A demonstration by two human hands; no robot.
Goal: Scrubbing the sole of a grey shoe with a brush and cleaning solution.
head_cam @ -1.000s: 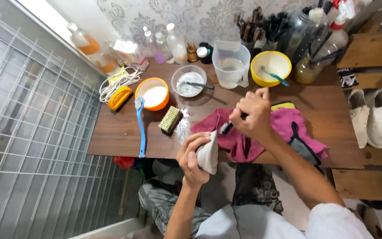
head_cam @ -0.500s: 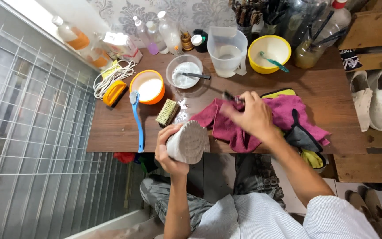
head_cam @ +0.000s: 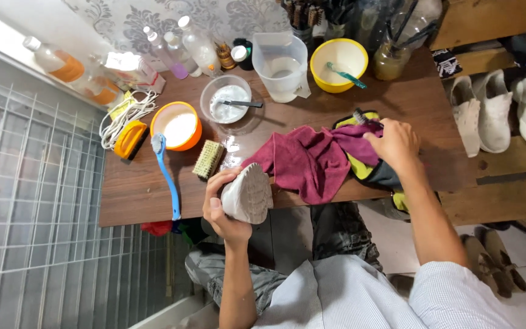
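Two hands work at the near edge of a brown wooden surface (head_cam: 433,103). The left hand (head_cam: 223,210) is closed around a white shoe (head_cam: 249,194), held just off the surface edge with its sole facing up. The right hand (head_cam: 396,143) rests on a maroon cloth (head_cam: 308,161) and grips a small brush (head_cam: 360,116), bristles showing beyond the fingers. The cloth lies on a yellow-and-black cloth (head_cam: 375,173).

Left of the shoe:
- a bristle block (head_cam: 207,160);
- a blue long-handled brush (head_cam: 167,170);
- an orange bowl (head_cam: 178,125).

Farther back stand a glass bowl (head_cam: 226,99), a clear jug (head_cam: 281,58) and a yellow bowl (head_cam: 338,64).
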